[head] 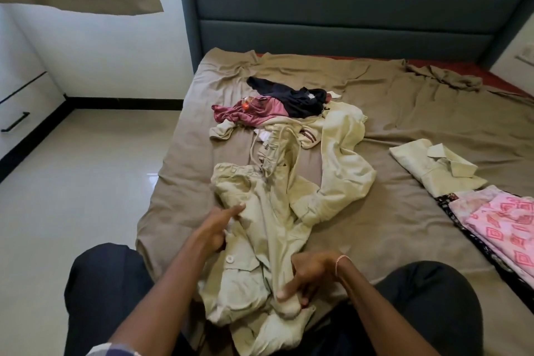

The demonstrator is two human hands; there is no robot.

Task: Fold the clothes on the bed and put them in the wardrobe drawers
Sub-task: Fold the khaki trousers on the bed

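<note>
Bedroom, brown-sheeted bed (404,113): a cream garment (268,240) is drawn to the near edge, pinched by the left hand (219,225) and bunched in the curled right hand (312,277), probably to be straightened for folding. Folded clothes (439,170) are kept apart at the right.

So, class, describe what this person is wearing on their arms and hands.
No gloves: the left hand and right hand are bare. A thin pinkish bracelet circles the right wrist. A purple-and-white checked sleeve shows on the left arm.
</note>
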